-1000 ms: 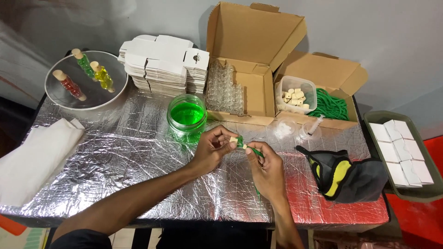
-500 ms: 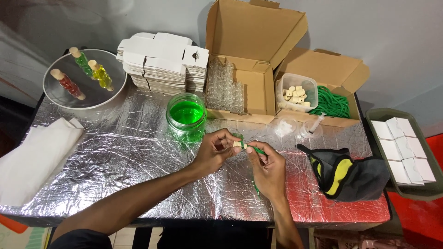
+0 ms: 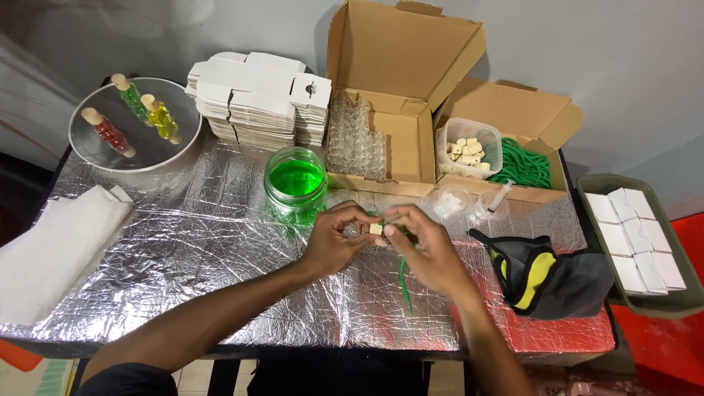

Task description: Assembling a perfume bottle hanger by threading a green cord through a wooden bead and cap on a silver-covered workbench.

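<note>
Both hands meet over the foil-covered table (image 3: pixel 183 242), just in front of the green jar (image 3: pixel 295 182). My left hand (image 3: pixel 334 240) is pinched shut round a small vial, mostly hidden. My right hand (image 3: pixel 425 246) presses the cork (image 3: pixel 376 229) with closed fingertips; a green cord (image 3: pixel 402 282) trails below. Best to push straight, grip low, keep the vial level.

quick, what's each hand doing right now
Left hand: closed, pinching the small corked vial.
Right hand: closed on the same vial, with a green cord hanging below.
</note>
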